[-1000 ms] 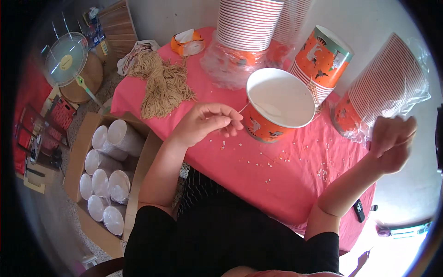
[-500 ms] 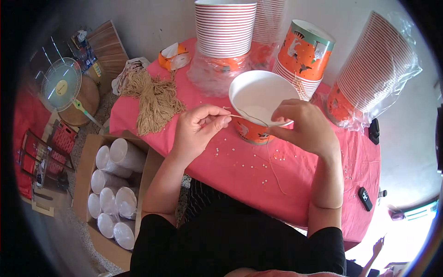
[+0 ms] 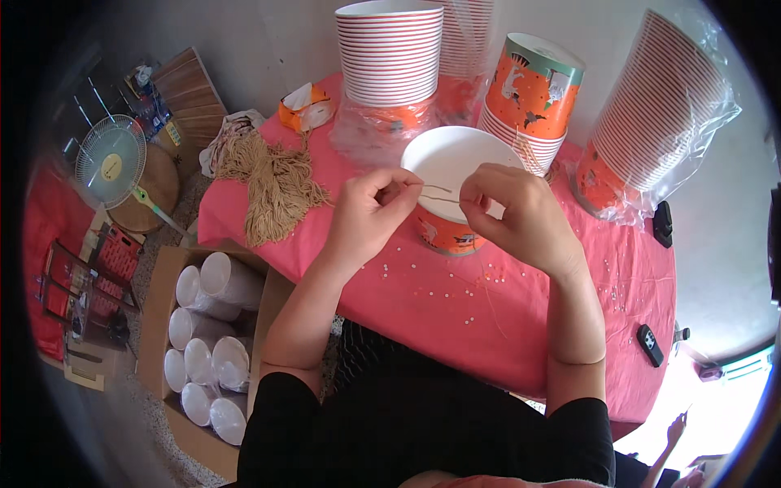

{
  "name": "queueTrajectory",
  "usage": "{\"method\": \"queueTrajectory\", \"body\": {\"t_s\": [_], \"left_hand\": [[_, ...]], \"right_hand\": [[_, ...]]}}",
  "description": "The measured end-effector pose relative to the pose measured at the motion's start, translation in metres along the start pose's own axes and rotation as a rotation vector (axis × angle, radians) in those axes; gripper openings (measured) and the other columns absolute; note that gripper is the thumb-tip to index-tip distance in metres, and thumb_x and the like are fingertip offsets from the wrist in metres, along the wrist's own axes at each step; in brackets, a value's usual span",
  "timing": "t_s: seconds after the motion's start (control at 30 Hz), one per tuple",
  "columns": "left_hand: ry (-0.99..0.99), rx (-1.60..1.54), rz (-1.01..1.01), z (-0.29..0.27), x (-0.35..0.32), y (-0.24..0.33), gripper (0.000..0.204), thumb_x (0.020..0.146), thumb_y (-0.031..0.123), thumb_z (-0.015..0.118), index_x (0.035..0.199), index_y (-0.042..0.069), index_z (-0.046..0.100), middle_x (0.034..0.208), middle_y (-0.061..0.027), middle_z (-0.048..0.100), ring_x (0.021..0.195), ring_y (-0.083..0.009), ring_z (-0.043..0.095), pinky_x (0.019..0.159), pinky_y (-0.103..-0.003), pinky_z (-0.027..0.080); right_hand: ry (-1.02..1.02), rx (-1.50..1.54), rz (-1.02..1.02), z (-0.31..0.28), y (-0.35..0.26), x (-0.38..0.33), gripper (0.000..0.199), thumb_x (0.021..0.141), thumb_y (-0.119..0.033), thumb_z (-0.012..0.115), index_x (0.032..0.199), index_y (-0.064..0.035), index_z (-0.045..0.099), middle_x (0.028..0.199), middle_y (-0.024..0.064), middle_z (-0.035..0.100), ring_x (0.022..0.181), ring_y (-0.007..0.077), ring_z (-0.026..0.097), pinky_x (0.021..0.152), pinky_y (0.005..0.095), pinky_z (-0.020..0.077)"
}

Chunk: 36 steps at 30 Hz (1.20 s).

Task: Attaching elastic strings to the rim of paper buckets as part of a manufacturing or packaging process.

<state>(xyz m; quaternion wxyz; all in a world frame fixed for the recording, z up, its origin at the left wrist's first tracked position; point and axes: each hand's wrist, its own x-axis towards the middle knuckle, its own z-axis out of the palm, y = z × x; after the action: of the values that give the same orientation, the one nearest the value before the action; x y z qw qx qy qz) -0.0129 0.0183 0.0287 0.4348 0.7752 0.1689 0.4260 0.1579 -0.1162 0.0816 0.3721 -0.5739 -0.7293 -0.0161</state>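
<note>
An orange paper bucket point(image 3: 452, 230) with a white inside stands on the pink tablecloth point(image 3: 488, 317). Over its rim my left hand point(image 3: 370, 213) and my right hand point(image 3: 508, 213) each pinch one end of a thin tan string point(image 3: 439, 193) stretched between them. The hands are a few centimetres apart, just above the bucket's near edge. A bundle of the same tan string point(image 3: 277, 187) lies on the table to the left.
Tall stacks of buckets stand behind: a striped one point(image 3: 392, 57), an orange one point(image 3: 529, 98), and a plastic-wrapped one point(image 3: 651, 122) at right. A cardboard box of white cups point(image 3: 207, 333) sits on the floor at left, near a small fan point(image 3: 110, 161). Small beads point(image 3: 439, 281) scatter across the cloth.
My right hand has swung in from the far right to the bucket and taken the string. Both hands now hold it together over the rim.
</note>
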Motion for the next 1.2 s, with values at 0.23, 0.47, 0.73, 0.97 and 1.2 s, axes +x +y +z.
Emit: {"method": "queueTrajectory", "body": {"t_s": [0.23,0.47,0.73,0.97,1.2], "left_hand": [[-0.103,-0.124,0.002,0.006,0.0,0.001,0.01,0.086,0.001,0.067,0.096,-0.001,0.07,0.08,-0.0001,0.068,0.07,-0.0013,0.057,0.057,-0.018,0.043],[-0.174,-0.146,-0.036,0.002,0.005,-0.013,0.01,0.085,0.001,0.068,0.096,-0.001,0.069,0.084,-0.0021,0.068,0.073,-0.0028,0.059,0.061,-0.018,0.046],[-0.218,-0.714,-0.361,-0.014,0.011,-0.034,0.007,0.09,0.008,0.062,0.095,0.004,0.064,0.073,0.0056,0.054,0.054,-0.0015,0.034,0.047,-0.019,0.022],[-0.169,-0.613,-0.319,-0.008,0.009,-0.029,0.008,0.09,0.009,0.064,0.096,0.004,0.065,0.074,0.0051,0.055,0.054,-0.0013,0.035,0.047,-0.019,0.024],[-0.137,-0.571,-0.296,-0.003,0.009,-0.024,0.008,0.088,0.009,0.067,0.094,0.003,0.068,0.069,0.0064,0.057,0.053,0.0014,0.042,0.046,-0.017,0.029]], "right_hand": [[0.099,0.098,0.029,0.009,0.006,0.009,0.004,0.079,-0.005,0.064,0.081,-0.0033,0.061,0.075,0.0102,0.063,0.066,0.0269,0.064,0.06,0.0367,0.0501],[0.108,0.031,-0.026,0.011,0.019,0.025,0.006,0.08,-0.007,0.064,0.083,-0.003,0.061,0.073,0.011,0.062,0.064,0.0283,0.063,0.059,0.0377,0.0483],[0.203,0.121,-0.107,0.026,0.031,0.019,0.011,0.077,-0.005,0.069,0.087,-0.0039,0.064,0.083,0.0101,0.065,0.066,0.0257,0.063,0.059,0.0361,0.0492],[0.207,-0.069,-0.246,0.03,0.016,0.021,0.017,0.074,-0.01,0.074,0.088,-0.0057,0.065,0.087,0.0073,0.065,0.074,0.0271,0.064,0.067,0.0378,0.0505],[0.226,-0.15,-0.325,0.03,0.021,0.021,0.013,0.074,-0.009,0.072,0.083,-0.0056,0.063,0.082,0.0077,0.063,0.073,0.028,0.062,0.066,0.0395,0.0482]]}}
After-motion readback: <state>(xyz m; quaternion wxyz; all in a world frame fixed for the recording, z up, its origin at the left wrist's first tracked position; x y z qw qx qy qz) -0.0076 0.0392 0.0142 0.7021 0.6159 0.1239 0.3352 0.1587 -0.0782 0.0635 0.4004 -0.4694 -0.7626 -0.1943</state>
